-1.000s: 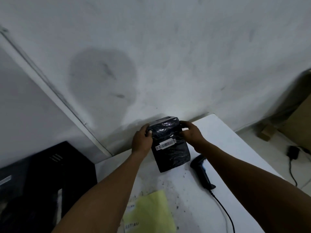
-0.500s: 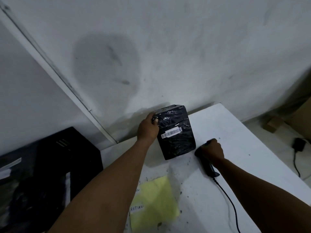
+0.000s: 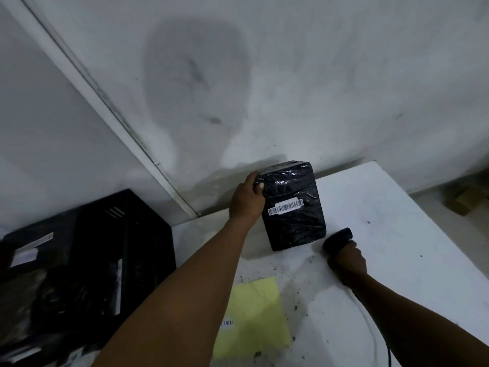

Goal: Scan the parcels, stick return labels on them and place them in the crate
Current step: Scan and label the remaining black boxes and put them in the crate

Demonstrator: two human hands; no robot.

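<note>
A black plastic-wrapped parcel (image 3: 292, 207) stands tilted on the white table (image 3: 397, 234), its white barcode label (image 3: 285, 207) facing me. My left hand (image 3: 246, 200) grips the parcel's upper left edge. My right hand (image 3: 348, 256) is closed around the handle of a black barcode scanner (image 3: 338, 237), just right of the parcel's lower corner; the scanner head points toward the parcel. A yellow sheet of return labels (image 3: 254, 316) lies on the table near me. The black crate (image 3: 87, 260) stands to the left of the table with dark parcels inside.
The scanner's cable (image 3: 375, 335) runs along the table toward me on the right. A grey wall (image 3: 291, 75) rises right behind the table. Cardboard pieces (image 3: 463, 202) lie on the floor at far right.
My right hand let go of the parcel, dropped to the scanner and closed on its handle, lifting its head. The left hand keeps holding the parcel upright.
</note>
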